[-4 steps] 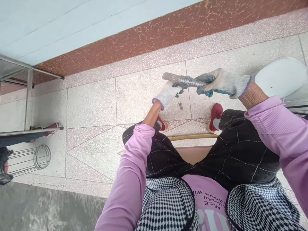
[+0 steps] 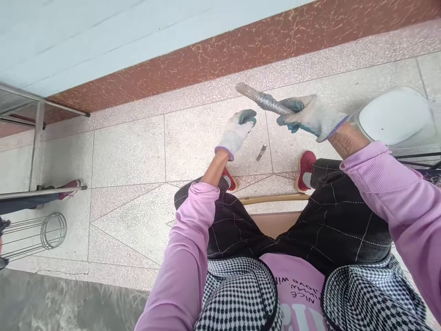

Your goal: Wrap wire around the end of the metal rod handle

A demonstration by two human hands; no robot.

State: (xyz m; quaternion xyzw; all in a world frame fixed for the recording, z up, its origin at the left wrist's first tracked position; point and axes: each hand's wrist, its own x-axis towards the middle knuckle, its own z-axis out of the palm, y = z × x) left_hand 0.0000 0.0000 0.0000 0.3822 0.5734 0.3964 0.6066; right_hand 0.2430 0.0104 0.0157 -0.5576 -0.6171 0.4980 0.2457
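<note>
Both my hands wear white knit gloves with blue-grey palms and fingertips. My right hand [image 2: 308, 117] is closed around one end of a stick wound with silvery wire [image 2: 270, 102]. The stick's bare, pale brown end tilts up to the left. Just below that end, apart from the stick, is my left hand [image 2: 239, 128], its fingers curled in. What they hold, if anything, is hidden. A short, thin grey piece [image 2: 262, 151] shows below and between the hands; whether it hangs or lies on the floor I cannot tell.
A white stool seat [image 2: 394, 115] stands at the right. To the left are a metal frame [image 2: 37, 138], another person's shoe [image 2: 70, 189] and a round wire rack [image 2: 53, 230]. A wall with a red-brown base [image 2: 165, 76] runs across the top, above the speckled floor [image 2: 129, 156].
My left hand has come away from the stick, downward and a little left. The stick's free end has swung up, still in my right hand. The small grey piece appears longer.
</note>
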